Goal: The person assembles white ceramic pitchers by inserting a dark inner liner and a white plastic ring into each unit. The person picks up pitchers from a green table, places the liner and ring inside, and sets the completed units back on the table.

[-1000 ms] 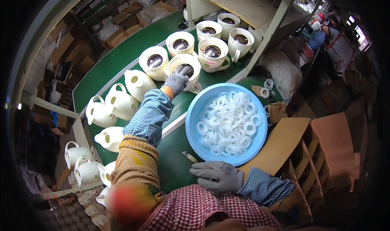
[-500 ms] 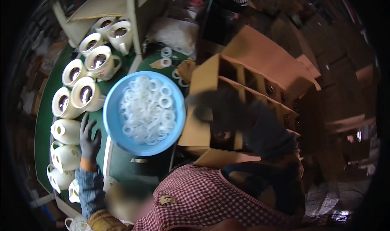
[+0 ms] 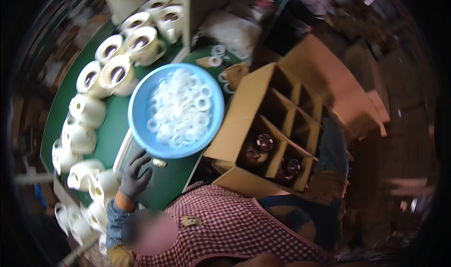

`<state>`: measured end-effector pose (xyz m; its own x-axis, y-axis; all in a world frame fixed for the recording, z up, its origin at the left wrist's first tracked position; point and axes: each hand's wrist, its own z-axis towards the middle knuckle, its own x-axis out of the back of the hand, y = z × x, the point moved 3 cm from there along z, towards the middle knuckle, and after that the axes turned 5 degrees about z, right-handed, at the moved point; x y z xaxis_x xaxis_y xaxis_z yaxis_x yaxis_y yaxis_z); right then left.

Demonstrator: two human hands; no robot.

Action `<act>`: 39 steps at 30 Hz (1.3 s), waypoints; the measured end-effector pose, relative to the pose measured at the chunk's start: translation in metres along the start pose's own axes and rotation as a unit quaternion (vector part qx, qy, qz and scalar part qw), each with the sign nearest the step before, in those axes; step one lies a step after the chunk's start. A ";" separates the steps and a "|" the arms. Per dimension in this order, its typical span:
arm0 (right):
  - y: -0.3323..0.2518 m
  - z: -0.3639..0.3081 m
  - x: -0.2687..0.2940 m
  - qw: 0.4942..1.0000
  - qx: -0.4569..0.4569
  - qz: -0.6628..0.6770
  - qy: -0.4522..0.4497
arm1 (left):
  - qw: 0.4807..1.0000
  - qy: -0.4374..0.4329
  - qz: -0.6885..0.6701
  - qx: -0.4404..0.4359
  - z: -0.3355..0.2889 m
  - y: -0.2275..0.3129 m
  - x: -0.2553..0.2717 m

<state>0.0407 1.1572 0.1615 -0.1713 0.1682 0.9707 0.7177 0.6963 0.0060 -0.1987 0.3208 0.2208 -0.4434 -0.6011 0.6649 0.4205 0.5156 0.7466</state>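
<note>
My left hand [image 3: 135, 178], in a grey glove, is stretched over the green tabletop with its fingers apart and nothing in it. Close to it are cream handled jugs [image 3: 105, 182] lying on their sides and a blue basin [image 3: 136, 138] of translucent white rings [image 3: 181, 109]. My right sleeve [image 3: 332, 147] runs along the far right side of an open cardboard box [image 3: 239, 112]; the box hides that hand. Shiny dark round-topped glass pieces [image 3: 264, 142] sit in two of the box's near compartments.
Upright jugs [image 3: 117, 74] with dark shiny insides line the table's far left, beside a pale shelf post [image 3: 186, 18]. Loose rings [image 3: 215, 61] and a torn cardboard piece [image 3: 235, 74] lie behind the basin. A box flap [image 3: 329, 74] stands out at the right.
My right hand has gone from above the box to behind its right side. My left hand has drawn back from the jugs toward me. The whole view has shifted.
</note>
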 end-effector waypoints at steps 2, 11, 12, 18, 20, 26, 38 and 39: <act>-0.002 0.014 0.011 1.000 0.007 -0.011 0.019 | 1.000 0.002 -0.009 0.024 -0.012 0.008 -0.004; -0.126 -0.084 0.206 0.961 0.107 0.015 0.254 | 0.988 -0.001 -0.139 0.068 -0.060 0.011 -0.017; -0.178 -0.144 0.240 0.959 0.098 0.079 0.255 | 0.982 -0.016 -0.183 0.047 -0.048 0.006 -0.023; -0.415 -0.250 0.191 0.789 0.458 0.409 0.028 | 0.872 -0.098 -0.479 0.036 -0.026 0.017 -0.061; -0.488 -0.272 0.160 0.679 0.591 0.422 -0.105 | 0.739 -0.031 -0.673 0.014 -0.027 0.032 -0.064; -0.629 -0.282 0.084 0.691 0.572 0.308 -0.318 | 0.646 0.126 -0.750 0.068 -0.078 -0.026 -0.048; -0.699 -0.172 -0.078 0.910 0.285 -0.234 -0.188 | 0.587 0.235 -0.773 0.055 -0.125 -0.072 -0.017; -0.697 -0.172 -0.072 0.911 0.290 -0.224 -0.187 | 0.583 0.229 -0.778 0.056 -0.126 -0.073 -0.018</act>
<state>-0.3311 0.5392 0.1287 -0.6551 -0.0738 0.7519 0.0600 0.9870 0.1491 -0.1213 0.2171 0.1511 0.0496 -0.4816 -0.8750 -0.2734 -0.8491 0.4519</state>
